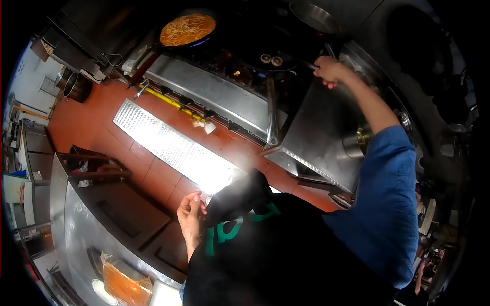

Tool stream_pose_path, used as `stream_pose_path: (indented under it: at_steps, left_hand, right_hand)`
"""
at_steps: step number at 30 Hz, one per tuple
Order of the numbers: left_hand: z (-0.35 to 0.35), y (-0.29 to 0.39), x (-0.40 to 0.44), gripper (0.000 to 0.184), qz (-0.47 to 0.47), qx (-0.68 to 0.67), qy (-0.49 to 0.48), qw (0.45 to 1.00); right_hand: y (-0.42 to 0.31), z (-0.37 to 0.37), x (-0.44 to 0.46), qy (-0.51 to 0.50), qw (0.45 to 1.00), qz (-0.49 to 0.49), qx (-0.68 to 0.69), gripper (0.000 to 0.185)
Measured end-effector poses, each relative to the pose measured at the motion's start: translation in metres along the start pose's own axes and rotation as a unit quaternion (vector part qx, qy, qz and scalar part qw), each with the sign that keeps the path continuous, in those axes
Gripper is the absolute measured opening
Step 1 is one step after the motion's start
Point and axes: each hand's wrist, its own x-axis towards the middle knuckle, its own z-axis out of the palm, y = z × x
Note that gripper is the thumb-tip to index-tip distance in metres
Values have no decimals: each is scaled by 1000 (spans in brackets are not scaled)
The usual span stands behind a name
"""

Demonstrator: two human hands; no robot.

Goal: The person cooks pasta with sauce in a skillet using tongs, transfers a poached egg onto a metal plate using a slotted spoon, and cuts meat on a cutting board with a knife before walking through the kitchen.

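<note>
My right hand (329, 71) reaches over the stove with its fingers closed round a thin metal utensil (310, 65), whose far end is lost in the dark near a black frying pan. Two pale round pieces, which look like mushrooms (271, 60), lie in that pan. The pan's long metal handle (271, 102) points down toward me. Low in front of my body, my left hand (191, 215) hangs with its fingers loosely bent and apart, holding nothing that I can see.
Noodles in orange sauce (187, 30) fill another pan over a blue flame. An empty metal pan (314, 18) sits at the back. Right of the burners stand a steel counter (326, 122) and a metal pot (353, 145). A wrapped orange block (125, 283) lies on the left counter.
</note>
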Motion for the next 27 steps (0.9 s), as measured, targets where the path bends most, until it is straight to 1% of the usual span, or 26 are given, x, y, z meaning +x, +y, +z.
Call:
stream_pose_path:
  at_steps: [2, 5, 6, 8, 12, 15, 18, 21, 24, 27]
  left_hand:
    - [-5, -1, 3, 23, 1, -10, 2, 1000]
    - [-14, 0, 5, 22, 1, -9, 9, 1000]
    - [-16, 2, 4, 21, -3, -15, 11, 1000]
    - [-20, 6, 3, 21, -10, -28, 17, 999]
    - [-29, 5, 2, 22, -8, -30, 21, 999]
    - [-34, -1, 3, 23, 3, -21, 18, 1000]
    - [-36, -3, 1, 23, 2, -18, 18, 1000]
    - [-36, -3, 0, 23, -6, -26, 21, 999]
    - [-36, -1, -3, 22, -14, -35, 28, 999]
    - [-35, -1, -3, 22, -17, -27, 32, 999]
  right_hand:
    - [-5, 4, -3, 5, 1000, -19, 1, 25]
    - [-14, 7, -3, 9, 1000, -16, -15, 24]
    - [-16, 7, -3, 16, 1000, 3, -24, 24]
    - [-21, 6, -2, 32, 998, 39, -41, 31]
    - [-27, 0, -1, 76, 996, 30, -30, 40]
    - [-38, -1, -13, 77, 997, -13, 5, 26]
    - [-40, -1, -6, 56, 998, -18, 26, 31]
    - [-33, 0, 4, 15, 993, -9, 120, 35]
    - [-28, 0, 3, 13, 985, -5, 175, 40]
    - [-18, 0, 7, -4, 981, -12, 195, 45]
